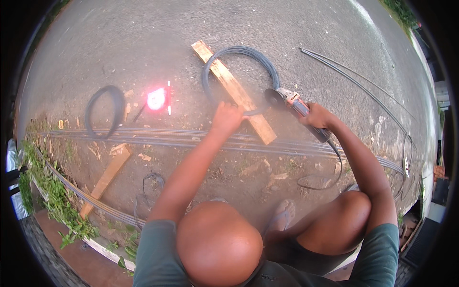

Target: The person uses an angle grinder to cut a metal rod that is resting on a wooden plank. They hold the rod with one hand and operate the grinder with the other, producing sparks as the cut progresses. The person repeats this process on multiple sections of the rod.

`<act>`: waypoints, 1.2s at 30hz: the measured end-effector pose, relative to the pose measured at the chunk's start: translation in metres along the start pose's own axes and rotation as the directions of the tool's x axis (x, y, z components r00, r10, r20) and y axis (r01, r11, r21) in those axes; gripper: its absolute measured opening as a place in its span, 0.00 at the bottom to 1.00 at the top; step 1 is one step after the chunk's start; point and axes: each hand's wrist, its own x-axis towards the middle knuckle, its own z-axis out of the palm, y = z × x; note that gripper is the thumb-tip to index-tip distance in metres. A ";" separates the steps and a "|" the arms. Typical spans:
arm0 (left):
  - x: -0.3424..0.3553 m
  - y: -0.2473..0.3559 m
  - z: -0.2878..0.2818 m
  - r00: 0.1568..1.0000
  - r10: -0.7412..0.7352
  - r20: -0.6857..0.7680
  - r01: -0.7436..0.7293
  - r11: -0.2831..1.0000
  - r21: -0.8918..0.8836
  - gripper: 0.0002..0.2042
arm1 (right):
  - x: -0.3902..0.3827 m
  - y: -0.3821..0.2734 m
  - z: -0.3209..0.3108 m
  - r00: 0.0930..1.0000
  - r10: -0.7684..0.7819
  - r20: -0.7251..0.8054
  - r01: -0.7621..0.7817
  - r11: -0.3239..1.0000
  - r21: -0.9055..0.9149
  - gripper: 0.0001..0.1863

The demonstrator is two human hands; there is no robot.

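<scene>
My left hand (228, 116) is closed on the lower part of a coil of grey wire (245, 49). The coil lies over a wooden plank (233, 87) set at a slant on the ground. In my right hand (317, 116) is an angle grinder (297, 104), gripped by its body. Its dark cutting disc (273, 98) is at the coil's right side; whether it touches the wire I cannot tell. A black power cord (340, 162) trails from the grinder's rear toward my feet.
Long metal rods (191, 137) run across the ground below the coil. A second wire coil (87, 115) and a bright pink glow (156, 99) are at left. Another plank (106, 178) lies near the grass. Bent rods (366, 80) and a white power strip (406, 167) are at right.
</scene>
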 end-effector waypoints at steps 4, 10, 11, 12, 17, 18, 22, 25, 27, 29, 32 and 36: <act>0.003 0.005 -0.005 1.000 -0.008 0.023 0.009 1.000 -0.023 0.21 | 0.000 0.008 0.000 0.999 -0.036 -0.006 0.036 0.999 0.007 0.39; 0.000 0.000 0.001 1.000 0.002 -0.016 -0.002 1.000 -0.002 0.20 | 0.006 -0.003 0.001 1.000 0.009 0.012 -0.009 1.000 -0.006 0.39; -0.001 0.000 0.002 1.000 0.001 -0.022 -0.001 1.000 -0.003 0.20 | 0.005 -0.004 0.001 1.000 0.001 -0.003 -0.001 1.000 0.007 0.39; -0.001 0.000 0.002 1.000 0.000 -0.028 0.000 1.000 -0.003 0.20 | 0.002 -0.004 0.002 1.000 -0.007 -0.017 0.007 1.000 0.019 0.39; 0.000 0.004 -0.001 1.000 -0.016 -0.002 0.015 0.999 -0.030 0.20 | -0.002 0.003 0.001 1.000 -0.010 -0.010 0.010 1.000 0.024 0.38; 0.002 0.004 -0.003 1.000 -0.023 0.011 0.023 0.999 -0.044 0.20 | -0.002 0.005 0.002 1.000 -0.024 -0.015 0.024 0.999 0.021 0.38; 0.000 0.002 -0.001 0.999 -0.037 0.002 0.037 0.997 -0.063 0.20 | -0.001 -0.004 0.001 1.000 -0.024 -0.008 0.024 1.000 -0.003 0.37; 0.001 0.004 -0.003 0.998 -0.040 0.038 0.043 0.997 -0.065 0.20 | 0.001 -0.001 0.002 0.999 -0.026 -0.031 0.027 1.000 0.005 0.37; 0.003 0.004 -0.004 0.998 -0.042 0.041 0.044 0.998 -0.052 0.20 | 0.001 0.003 0.003 0.999 -0.008 -0.039 0.007 1.000 -0.007 0.37; 0.002 0.004 -0.002 0.999 -0.042 0.032 0.043 0.998 -0.043 0.20 | -0.002 0.002 0.004 0.999 -0.001 -0.038 0.002 1.000 0.003 0.37; -0.001 0.003 0.000 0.999 -0.036 0.000 0.036 0.998 -0.052 0.20 | -0.006 0.000 0.003 1.000 -0.014 -0.024 0.014 1.000 0.025 0.38; 0.000 0.003 0.000 1.000 -0.030 -0.009 0.029 0.997 -0.076 0.20 | -0.002 0.000 0.001 1.000 -0.009 -0.026 0.009 1.000 -0.008 0.38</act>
